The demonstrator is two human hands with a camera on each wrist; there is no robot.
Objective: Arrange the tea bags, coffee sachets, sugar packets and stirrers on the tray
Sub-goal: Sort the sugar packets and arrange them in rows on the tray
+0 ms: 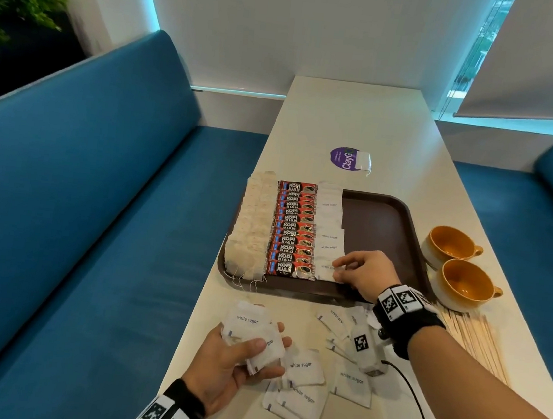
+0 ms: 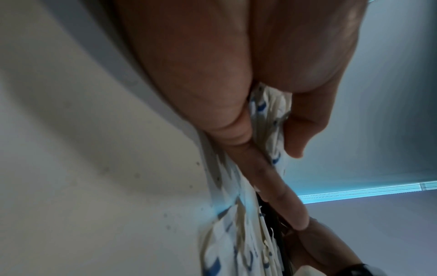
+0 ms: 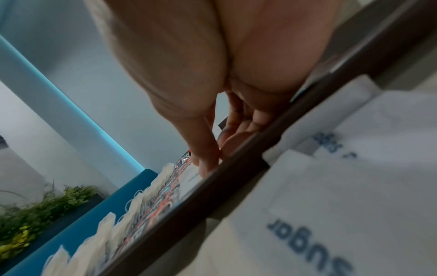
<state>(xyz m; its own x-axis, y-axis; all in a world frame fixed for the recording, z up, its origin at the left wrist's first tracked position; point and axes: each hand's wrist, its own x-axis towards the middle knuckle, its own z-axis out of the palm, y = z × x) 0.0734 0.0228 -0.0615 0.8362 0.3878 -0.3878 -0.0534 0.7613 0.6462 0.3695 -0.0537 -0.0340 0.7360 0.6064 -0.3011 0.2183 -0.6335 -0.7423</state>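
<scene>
Blue benches flank the long white surface [image 1: 364,123], where my brown tray [image 1: 384,221] already carries rows of tea bags [image 1: 252,227], coffee sachets [image 1: 295,228] and sugar packets [image 1: 329,236], the stirrers [image 1: 474,338] waiting off-tray at right. I judge that a careless nudge could skew the sugar row. My right hand [image 1: 364,274] pinches the nearest packet there, while my left hand [image 1: 234,359] is curled around a sugar bundle [image 1: 251,330] above loose packets [image 1: 303,384], and a slackened grip would spill it.

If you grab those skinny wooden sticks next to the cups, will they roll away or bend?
The wooden stirrers look thin and flat, so they would probably slide, not roll. They seem light and fairly stiff, though likely snappable. Lying loosely piled, they may scatter when pushed.
</scene>
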